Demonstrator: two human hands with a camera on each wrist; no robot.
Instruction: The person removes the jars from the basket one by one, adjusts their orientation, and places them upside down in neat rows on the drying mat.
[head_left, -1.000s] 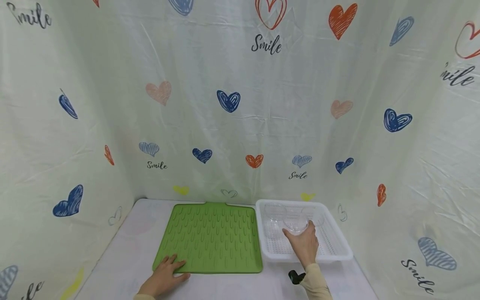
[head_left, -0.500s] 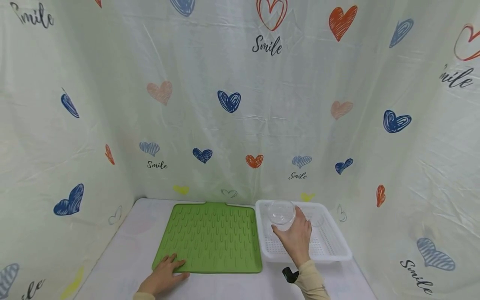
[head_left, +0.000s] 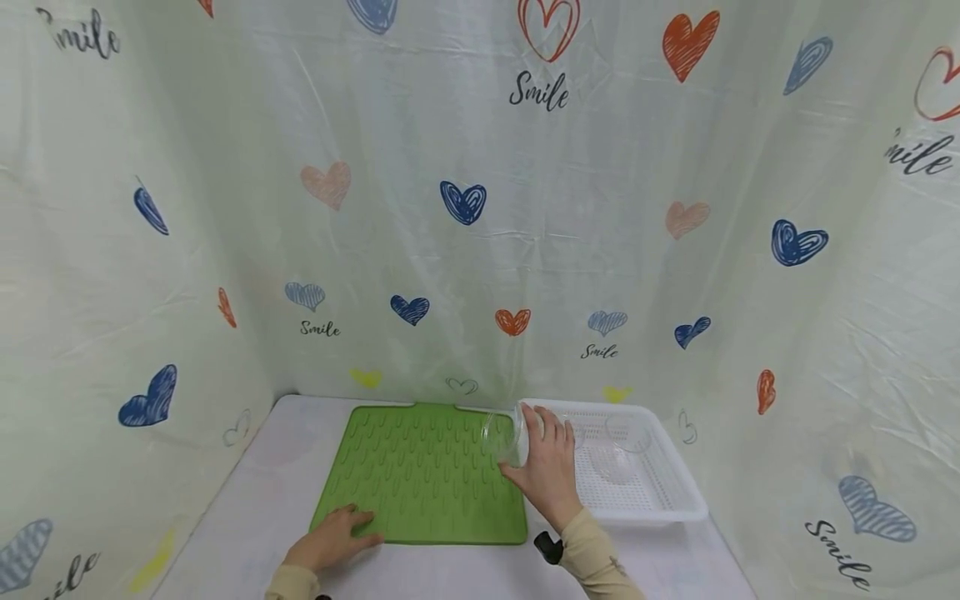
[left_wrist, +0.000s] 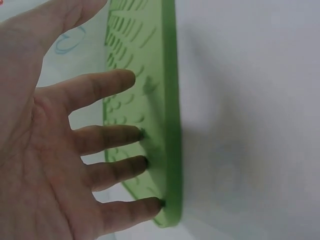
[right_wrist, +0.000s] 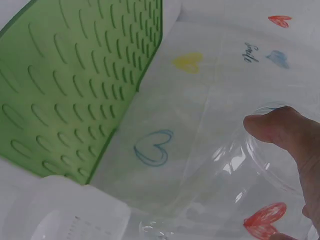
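Observation:
A clear cup (head_left: 501, 435) is tipped on its side over the right edge of the green ridged mat (head_left: 420, 479). My right hand (head_left: 551, 475) grips it between thumb and fingers, beside the left rim of the white basket (head_left: 693, 504). In the right wrist view the thumb presses near the round rim of the clear cup (right_wrist: 232, 160). My left hand (head_left: 333, 537) lies at the near left corner of the mat. Seen from the left wrist, its fingers (left_wrist: 105, 137) are spread and straight, with fingertips at the mat's edge (left_wrist: 172, 125).
More clear round vessels (head_left: 628, 433) stand inside the basket, their outlines faint against the white mesh. A white cloth (head_left: 255, 492) covers the table. Behind and at both sides hangs a curtain (head_left: 420, 242) printed with hearts and "Smile".
My right hand has lifted the clear cup out of the basket and carried it left to the mat's right edge, tipping it on the way. My left hand has stayed at the mat's corner.

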